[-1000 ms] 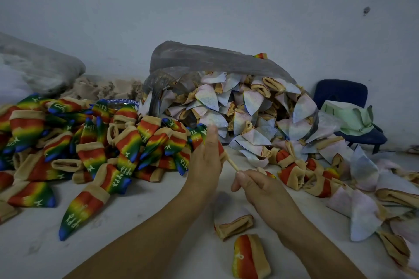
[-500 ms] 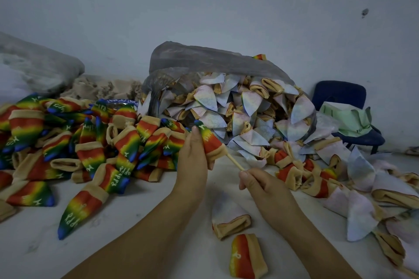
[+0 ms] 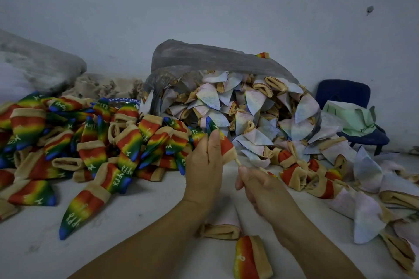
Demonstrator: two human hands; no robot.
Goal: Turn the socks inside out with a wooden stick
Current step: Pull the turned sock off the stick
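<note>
Rainbow-striped sock with tan cuff (image 3: 221,142) sits sleeved over thin wooden stick (image 3: 238,161), tilted, blue toe uppermost, clasped by left hand (image 3: 204,165). Right hand (image 3: 260,188) pinches the stick's lower end. Heaped rainbow socks (image 3: 90,142) lie left; clear plastic bag of pale inside-out socks (image 3: 226,97) spills behind, none obstructing.

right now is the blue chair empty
No, a pale green folded bundle sits on the seat of the blue chair.

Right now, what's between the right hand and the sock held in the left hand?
In the head view, a short bare stretch of wooden stick spans the gap, running from the right hand into the cuff of the rainbow sock held by the left hand.
</note>
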